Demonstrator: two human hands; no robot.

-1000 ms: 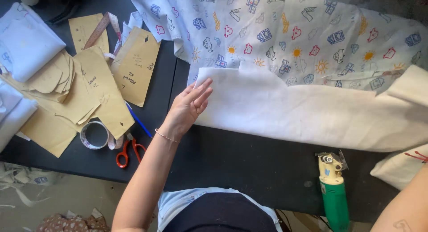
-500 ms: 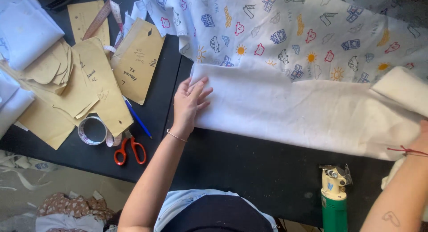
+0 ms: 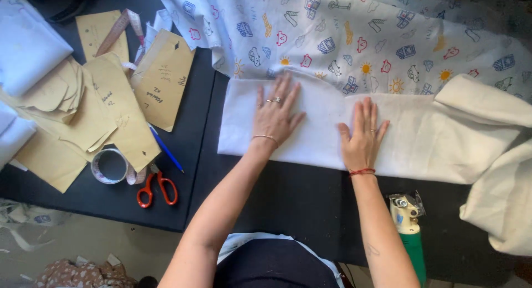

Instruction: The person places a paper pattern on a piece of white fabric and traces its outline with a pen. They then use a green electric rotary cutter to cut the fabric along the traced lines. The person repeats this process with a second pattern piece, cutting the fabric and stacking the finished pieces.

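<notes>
A folded white cloth [image 3: 443, 138] lies across the black table [image 3: 299, 194], its far edge over a white fabric printed with small coloured pictures [image 3: 354, 33]. My left hand [image 3: 276, 112] rests flat on the white cloth near its left end, fingers spread, a ring on one finger. My right hand [image 3: 363, 134] lies flat on the same cloth a little to the right, fingers apart, a red thread at the wrist. Neither hand grips anything.
Brown paper pattern pieces [image 3: 111, 105] are piled at the left, with a tape roll [image 3: 110, 166], red-handled scissors [image 3: 158, 188] and a blue pen [image 3: 165, 149]. A green-bodied tool [image 3: 411, 232] stands at the near table edge. More white cloth [image 3: 499, 205] hangs at the right.
My left hand slid right onto the white cloth and flattened. My right hand came in from the right edge and now lies flat on the cloth too.
</notes>
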